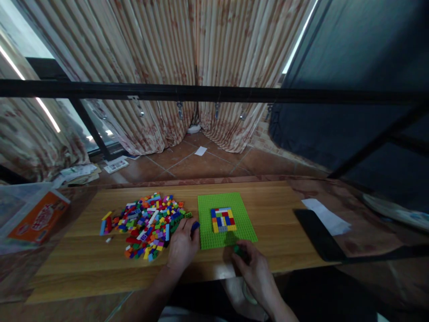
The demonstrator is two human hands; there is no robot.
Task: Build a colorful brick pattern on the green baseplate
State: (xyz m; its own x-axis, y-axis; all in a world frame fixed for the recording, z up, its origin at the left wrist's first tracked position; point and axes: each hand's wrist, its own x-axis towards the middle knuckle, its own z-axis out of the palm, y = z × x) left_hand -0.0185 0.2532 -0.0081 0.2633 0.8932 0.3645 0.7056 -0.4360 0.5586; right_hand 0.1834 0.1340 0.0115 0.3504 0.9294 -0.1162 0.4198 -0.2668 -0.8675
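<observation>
My left hand (183, 240) is at the right edge of a pile of loose toy bricks (152, 219), its fingers closed round a dark blue brick (195, 226). Between my thumb and fingers, my right hand (252, 261) grips a dark green brick (237, 249) just off the near edge of the baseplate. That baseplate (246, 230) is bright green and studded, lying flat on the table. On its middle sits a square block of joined bricks (223, 220) in red, blue, white, yellow and grey.
The wooden table (275, 223) has a black flat object (318, 235) at its right end, beside white paper (326, 217). At the left stands a clear plastic box (25, 192) with an orange label. A dark metal rail (208, 92) crosses in front of the curtains.
</observation>
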